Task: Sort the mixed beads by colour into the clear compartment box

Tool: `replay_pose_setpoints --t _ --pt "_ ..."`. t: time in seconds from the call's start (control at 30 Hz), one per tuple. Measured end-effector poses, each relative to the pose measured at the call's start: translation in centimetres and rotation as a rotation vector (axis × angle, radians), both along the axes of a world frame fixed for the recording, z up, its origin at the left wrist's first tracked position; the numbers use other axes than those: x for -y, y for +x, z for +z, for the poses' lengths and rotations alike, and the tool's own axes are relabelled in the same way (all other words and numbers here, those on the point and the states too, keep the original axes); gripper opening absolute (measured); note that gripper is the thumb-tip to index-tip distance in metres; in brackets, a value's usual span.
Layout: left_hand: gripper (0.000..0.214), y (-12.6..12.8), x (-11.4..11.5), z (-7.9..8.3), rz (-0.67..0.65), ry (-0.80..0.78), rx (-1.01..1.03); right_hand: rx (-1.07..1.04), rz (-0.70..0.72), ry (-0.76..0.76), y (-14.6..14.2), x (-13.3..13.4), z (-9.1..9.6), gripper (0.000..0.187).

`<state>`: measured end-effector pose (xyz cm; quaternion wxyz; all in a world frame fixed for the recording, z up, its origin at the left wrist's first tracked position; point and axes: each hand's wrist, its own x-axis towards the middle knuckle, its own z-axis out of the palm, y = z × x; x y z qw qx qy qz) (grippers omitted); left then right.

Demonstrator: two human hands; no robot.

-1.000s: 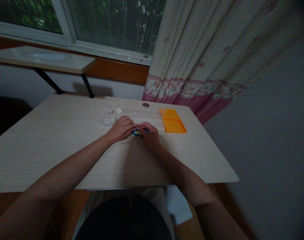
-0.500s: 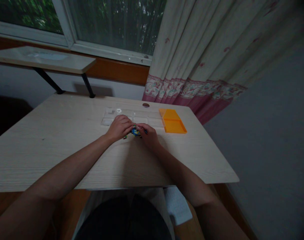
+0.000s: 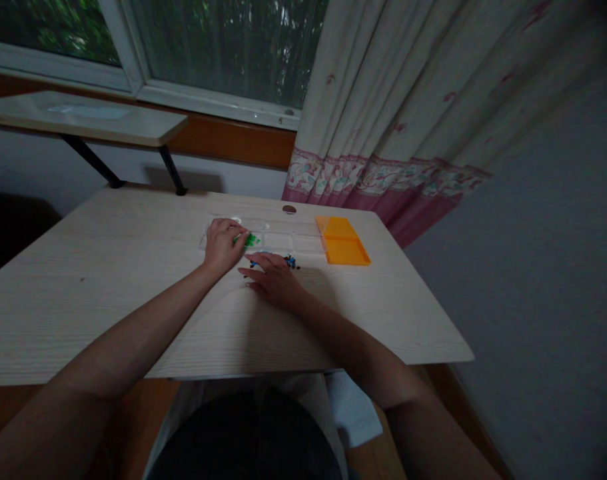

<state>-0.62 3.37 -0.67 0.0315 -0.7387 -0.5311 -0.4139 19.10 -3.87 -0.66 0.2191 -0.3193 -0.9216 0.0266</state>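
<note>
My left hand [image 3: 223, 244] is over the left part of a clear compartment tray [image 3: 278, 225], its fingers curled together and the tips partly hidden. Small green pieces [image 3: 254, 239] lie in a front compartment beside its fingertips. In front of the tray my right hand [image 3: 278, 283] is low over the table, palm down, with fingers stretched apart. Small blue and black pieces [image 3: 290, 261] lie on the table by its knuckles, and a few more show between its fingers. Their exact kind is too small to make out.
At the tray's right end is an orange open case [image 3: 346, 252]. A dark round disc [image 3: 289, 209] sits near the back edge of the pale wooden table [image 3: 133, 293]. A raised shelf [image 3: 148, 130] on black legs stands at back left, and a curtain [image 3: 378, 173] hangs behind.
My hands have moved apart: the left shifted left over the tray, the right lower with its fingers spread. Green pieces now show in a compartment; the blue cluster is partly covered.
</note>
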Motion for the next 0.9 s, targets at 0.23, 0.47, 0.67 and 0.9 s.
replay_pose_setpoints --t 0.23,0.47,0.67,0.9 --pt "0.028 0.0 0.0 -0.2 -0.001 0.003 -0.004 -0.005 -0.031 -0.035 0.5 -0.8 0.0 0.028" --pt "0.027 0.0 -0.1 -0.2 -0.004 0.016 -0.004 -0.116 -0.097 -0.056 1.2 -1.6 0.1 0.028" --pt "0.028 0.0 0.0 0.0 0.002 -0.019 -0.002 -0.1 -0.133 -0.061 1.0 -1.6 0.5 0.015" --pt "0.027 0.0 0.0 -0.2 0.028 -0.02 -0.009 -0.237 -0.203 -0.08 1.2 -2.0 0.3 0.009"
